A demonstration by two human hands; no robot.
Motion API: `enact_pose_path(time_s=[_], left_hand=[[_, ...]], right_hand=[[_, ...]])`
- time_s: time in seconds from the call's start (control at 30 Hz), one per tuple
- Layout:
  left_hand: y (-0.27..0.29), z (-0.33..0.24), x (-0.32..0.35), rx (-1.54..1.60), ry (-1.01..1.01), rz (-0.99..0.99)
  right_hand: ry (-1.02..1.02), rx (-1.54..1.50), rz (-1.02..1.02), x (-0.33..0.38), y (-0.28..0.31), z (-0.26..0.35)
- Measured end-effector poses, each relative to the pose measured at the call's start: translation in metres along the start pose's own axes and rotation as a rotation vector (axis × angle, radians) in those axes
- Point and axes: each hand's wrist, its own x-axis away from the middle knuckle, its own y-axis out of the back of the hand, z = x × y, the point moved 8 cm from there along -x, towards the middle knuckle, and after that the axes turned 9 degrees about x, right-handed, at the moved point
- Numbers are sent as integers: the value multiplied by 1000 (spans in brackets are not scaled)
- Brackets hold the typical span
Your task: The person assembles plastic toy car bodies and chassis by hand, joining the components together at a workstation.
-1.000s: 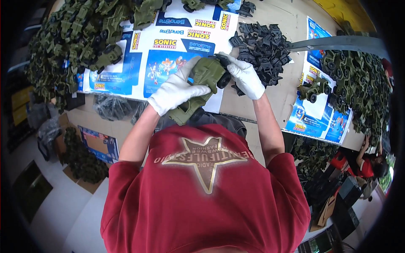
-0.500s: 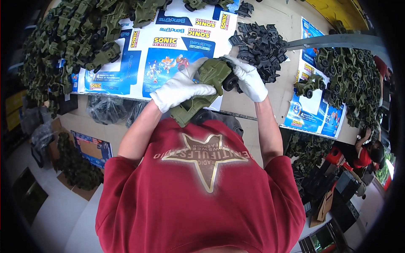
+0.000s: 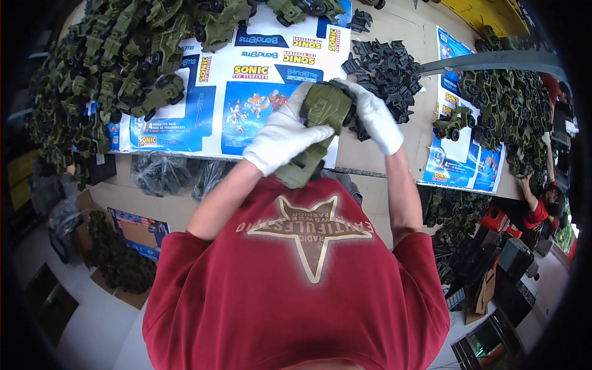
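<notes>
Between my two white-gloved hands is an olive-green toy military truck, held above the near edge of the table. My left hand is closed round its left side, thumb across the body. My right hand grips the far right end, its fingertips partly hidden behind the truck. The truck's rear part slants down toward my shirt. Just beyond my right hand lies a heap of small black plastic parts.
Printed blue-and-white cardboard sheets cover parts of the table. Green toy trucks are heaped at the left, and more at the right. A grey metal bar crosses at right. A co-worker is at far right.
The truck has turned in my hands, its top now facing me more and the large black wheel mostly out of sight. My right hand has shifted along its side.
</notes>
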Motion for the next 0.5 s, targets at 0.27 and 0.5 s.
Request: enact_pose_path(time_s=[0.27, 0.5], left_hand=[[4, -6, -10, 237, -515, -33], [13, -1, -10, 252, -556, -26]], right_hand=[[203, -286, -311, 11, -33, 22], [468, 74, -539, 16, -41, 56]])
